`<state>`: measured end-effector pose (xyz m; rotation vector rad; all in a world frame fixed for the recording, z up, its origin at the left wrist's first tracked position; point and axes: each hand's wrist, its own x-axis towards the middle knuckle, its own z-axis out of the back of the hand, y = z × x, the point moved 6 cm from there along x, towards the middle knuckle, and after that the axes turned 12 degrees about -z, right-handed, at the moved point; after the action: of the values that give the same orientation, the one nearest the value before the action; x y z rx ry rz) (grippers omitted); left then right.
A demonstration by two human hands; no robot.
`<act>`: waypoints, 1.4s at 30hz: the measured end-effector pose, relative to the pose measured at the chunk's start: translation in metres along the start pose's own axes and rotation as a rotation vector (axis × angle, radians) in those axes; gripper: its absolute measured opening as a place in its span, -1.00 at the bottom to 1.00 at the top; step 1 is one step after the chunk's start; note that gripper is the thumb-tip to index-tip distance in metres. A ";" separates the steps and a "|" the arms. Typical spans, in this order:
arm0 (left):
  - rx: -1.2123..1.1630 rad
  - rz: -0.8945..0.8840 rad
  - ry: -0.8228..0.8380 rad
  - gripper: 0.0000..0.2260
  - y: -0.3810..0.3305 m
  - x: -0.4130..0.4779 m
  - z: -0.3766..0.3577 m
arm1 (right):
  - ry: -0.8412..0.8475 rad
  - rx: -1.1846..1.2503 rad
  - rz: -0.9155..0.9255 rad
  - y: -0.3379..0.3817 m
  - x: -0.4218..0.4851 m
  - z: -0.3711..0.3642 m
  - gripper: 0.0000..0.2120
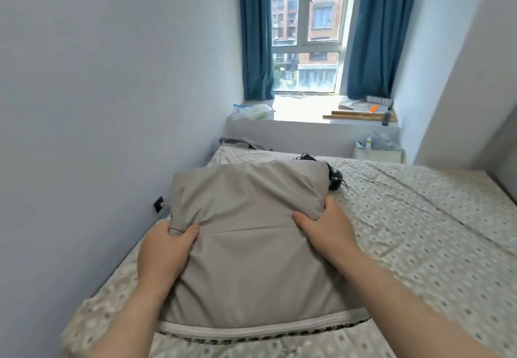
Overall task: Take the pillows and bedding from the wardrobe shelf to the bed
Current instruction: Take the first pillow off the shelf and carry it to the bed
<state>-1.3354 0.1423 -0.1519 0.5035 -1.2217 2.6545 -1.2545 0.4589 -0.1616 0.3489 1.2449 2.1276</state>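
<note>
I'm gripping grey bedding [251, 240] with both hands, left hand [165, 248], right hand [327, 229] | patterned bed [419, 231] lying beneath | curtained window [307, 35] showing at 12 o'clock

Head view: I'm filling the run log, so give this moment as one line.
left hand: grip on pillow | right hand: grip on pillow | pillow: over bed

The fingers of the left hand [163, 248] and right hand [326, 227] curl out of sight under the grey bedding [246, 245]. A dark object [335, 180] sits half hidden behind it. The bed [419, 231] runs past the lower and right edges
</note>
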 end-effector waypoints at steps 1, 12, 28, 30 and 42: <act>0.001 -0.016 0.041 -0.75 0.007 0.003 -0.028 | -0.022 -0.015 -0.036 -0.022 0.009 -0.001 -0.52; -0.014 0.109 0.404 -0.78 0.167 -0.091 -0.306 | -0.048 -0.106 -0.460 -0.331 0.054 -0.098 -0.46; 0.163 0.290 0.650 -0.50 0.313 -0.160 -0.403 | -0.108 -0.275 -0.733 -0.474 0.028 -0.180 -0.21; 0.208 0.287 0.661 -0.43 0.309 -0.151 -0.396 | -0.104 -0.316 -0.710 -0.456 0.033 -0.171 -0.16; -0.321 0.131 0.820 -0.55 0.130 -0.103 -0.295 | -0.096 -0.055 -0.382 -0.253 0.003 -0.080 -0.59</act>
<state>-1.3463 0.2809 -0.4605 -0.6689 -1.3462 2.2602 -1.1992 0.4937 -0.4183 0.1699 1.0962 1.7933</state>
